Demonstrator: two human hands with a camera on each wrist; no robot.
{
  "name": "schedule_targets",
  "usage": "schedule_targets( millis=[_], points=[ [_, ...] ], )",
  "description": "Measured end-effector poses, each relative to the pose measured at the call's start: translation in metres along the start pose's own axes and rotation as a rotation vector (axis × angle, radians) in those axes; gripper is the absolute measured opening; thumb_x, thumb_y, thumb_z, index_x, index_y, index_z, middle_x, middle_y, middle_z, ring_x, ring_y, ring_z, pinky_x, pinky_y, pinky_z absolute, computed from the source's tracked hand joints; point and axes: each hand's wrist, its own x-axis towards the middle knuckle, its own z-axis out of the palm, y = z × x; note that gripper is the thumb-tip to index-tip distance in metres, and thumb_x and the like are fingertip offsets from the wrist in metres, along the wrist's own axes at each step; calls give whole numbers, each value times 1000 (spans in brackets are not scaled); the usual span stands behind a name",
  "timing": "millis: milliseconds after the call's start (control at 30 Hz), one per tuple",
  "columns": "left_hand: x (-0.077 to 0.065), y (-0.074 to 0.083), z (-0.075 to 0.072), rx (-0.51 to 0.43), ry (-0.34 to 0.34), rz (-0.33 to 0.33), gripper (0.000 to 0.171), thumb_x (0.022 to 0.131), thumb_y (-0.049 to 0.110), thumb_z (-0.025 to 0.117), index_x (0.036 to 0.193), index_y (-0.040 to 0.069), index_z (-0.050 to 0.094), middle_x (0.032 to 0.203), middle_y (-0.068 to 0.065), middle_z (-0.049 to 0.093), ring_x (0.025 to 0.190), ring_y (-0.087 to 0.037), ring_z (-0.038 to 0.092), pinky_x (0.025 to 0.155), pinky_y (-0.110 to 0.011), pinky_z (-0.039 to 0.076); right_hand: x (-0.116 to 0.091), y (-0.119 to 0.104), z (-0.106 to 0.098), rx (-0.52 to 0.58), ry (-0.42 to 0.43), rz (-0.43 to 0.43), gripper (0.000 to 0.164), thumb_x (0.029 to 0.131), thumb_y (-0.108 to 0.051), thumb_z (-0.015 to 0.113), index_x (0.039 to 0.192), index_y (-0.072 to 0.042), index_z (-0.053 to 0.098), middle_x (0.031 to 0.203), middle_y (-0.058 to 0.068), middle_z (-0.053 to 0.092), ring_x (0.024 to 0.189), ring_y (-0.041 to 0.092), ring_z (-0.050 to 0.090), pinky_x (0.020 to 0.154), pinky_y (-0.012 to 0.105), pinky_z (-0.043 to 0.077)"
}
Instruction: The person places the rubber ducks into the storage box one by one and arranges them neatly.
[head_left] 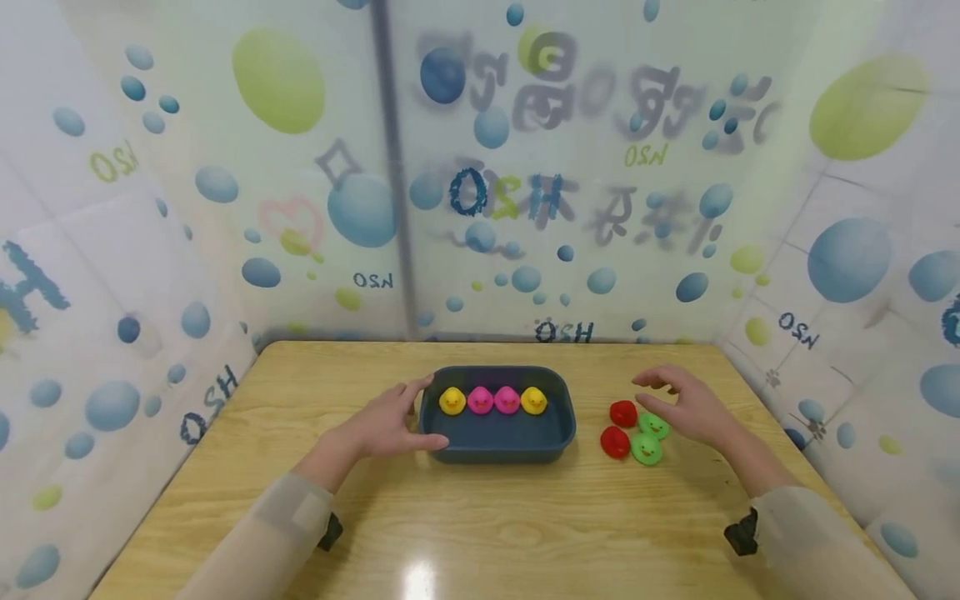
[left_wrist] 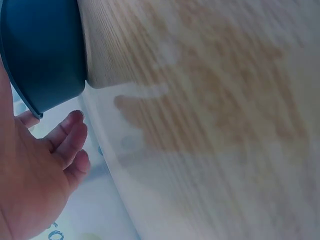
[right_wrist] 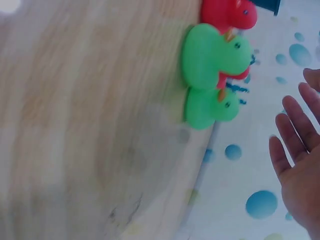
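Note:
A dark blue tray point(head_left: 495, 455) stands on the table with a row of rubber ducks along its back: a yellow duck point(head_left: 452, 402), a pink duck point(head_left: 481, 401), another pink duck point(head_left: 507, 401) and a yellow duck point(head_left: 534, 401). My left hand point(head_left: 386, 422) is at the tray's left end, thumb by the front rim and fingers by the back corner. Over to the right, my right hand point(head_left: 692, 407) hovers with spread fingers above two red ducks point(head_left: 616, 442) and two green ducks point(head_left: 647, 449), which sit in a tight cluster. It holds nothing.
The wooden table point(head_left: 495, 533) meets patterned curtain walls point(head_left: 480, 275) at the back and both sides. A dark strap piece point(head_left: 742, 533) shows at the right wrist, and another dark piece point(head_left: 330, 533) at the left.

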Motion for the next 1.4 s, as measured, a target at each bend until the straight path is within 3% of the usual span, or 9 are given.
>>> schedule_targets(
  millis=[67, 167, 300, 367, 533, 667, 800, 1133, 1400],
  points=[
    [0, 0, 0, -31, -17, -16, 124, 84, 82, 77, 177, 23, 19, 164, -22, 51, 138, -36, 61, 117, -64, 48, -4, 5, -2, 3, -7, 20, 32, 109, -26, 71, 134, -6, 72, 132, 17, 72, 118, 36, 66, 96, 50, 54],
    [1, 1, 0, -58, -51, -41, 125, 85, 81, 78, 177, 26, 14, 144, -18, 67, 118, -28, 68, 104, -54, 57, -9, 14, -3, 10, -23, 39, 31, 108, -21, 72, 133, -3, 71, 131, 18, 73, 111, 29, 67, 91, 37, 56],
    [3, 0, 0, -56, -80, -68, 125, 86, 80, 78, 177, 30, 9, 101, -7, 72, 91, -21, 64, 83, -42, 53, -15, 24, -5, 24, -83, 52, 29, 104, -16, 76, 131, -5, 72, 131, 18, 73, 105, 24, 68, 85, 29, 57],
    [3, 0, 1, -55, -84, -72, 125, 86, 80, 77, 177, 30, 8, 95, -5, 70, 88, -21, 63, 81, -40, 52, -18, 28, -4, 37, -126, 63, 28, 102, -15, 77, 129, -7, 73, 132, 17, 72, 105, 22, 67, 84, 29, 57],
    [2, -2, 1, -74, -84, -73, 124, 87, 79, 77, 177, 30, 7, 93, -6, 69, 84, -21, 63, 75, -38, 50, -23, 38, -1, 73, -201, 118, 27, 100, -12, 78, 127, -10, 74, 134, 17, 69, 106, 24, 67, 84, 33, 58],
    [3, -3, 2, -94, -90, -66, 123, 88, 77, 77, 177, 30, 8, 97, -6, 71, 85, -21, 64, 75, -38, 51, -30, 45, 0, 84, -203, 161, 30, 100, -11, 79, 129, -8, 72, 134, 17, 69, 107, 25, 68, 86, 37, 58],
    [3, -2, 3, -104, -91, -66, 122, 88, 77, 78, 177, 30, 9, 103, -7, 73, 90, -20, 65, 80, -39, 54, -33, 50, 1, 78, -192, 155, 31, 100, -11, 80, 129, -8, 70, 130, 15, 72, 106, 23, 69, 85, 33, 59],
    [4, -3, 3, -119, -88, -70, 122, 88, 77, 78, 177, 32, 8, 99, -6, 72, 87, -21, 65, 76, -37, 52, -29, 55, 9, 14, -90, 144, 22, 102, -14, 78, 123, -14, 71, 124, 10, 73, 101, 21, 68, 87, 36, 58],
    [3, -4, 5, -117, -91, -72, 122, 88, 77, 78, 177, 32, 7, 103, -6, 73, 90, -20, 65, 80, -38, 53, -28, 43, 6, 7, -4, 134, 37, 102, -20, 79, 133, -6, 65, 125, 14, 72, 101, 20, 65, 81, 28, 54]
  ],
)
